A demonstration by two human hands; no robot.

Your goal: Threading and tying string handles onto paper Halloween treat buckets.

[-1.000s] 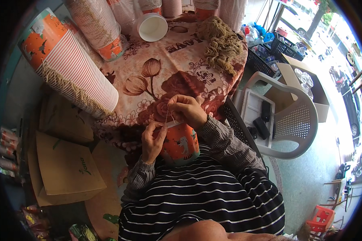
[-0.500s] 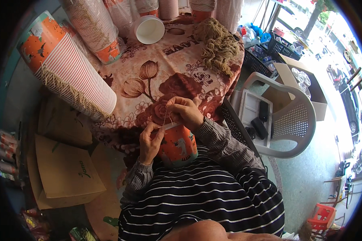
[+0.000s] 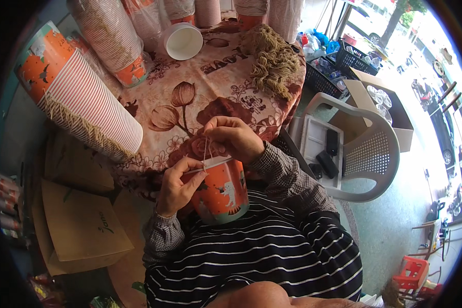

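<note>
An orange paper bucket (image 3: pixel 225 191) with a printed animal figure and a green base rests on my lap, against the table's near edge. My left hand (image 3: pixel 178 186) pinches at its white rim, thumb and forefinger closed where a thin cord meets the bucket. Above the rim, my right hand (image 3: pixel 235 137) is closed on the upper part of that cord (image 3: pixel 206 148), drawn up in a narrow loop. The ends of the cord are too small to make out. A tangled pile of tan cords (image 3: pixel 275 61) lies at the table's far right.
A long nested stack of buckets (image 3: pixel 90 95), cords draped along it, leans at the table's left. More wrapped stacks (image 3: pixel 108 36) and a white-lined bucket (image 3: pixel 184 42) stand behind. A grey plastic chair (image 3: pixel 372 149) is at the right, a cardboard box (image 3: pixel 84 220) at the lower left.
The bucket has shifted slightly left and tilted, showing more of its side. My left hand has moved left and down with it; my right hand has moved a little left and up.
</note>
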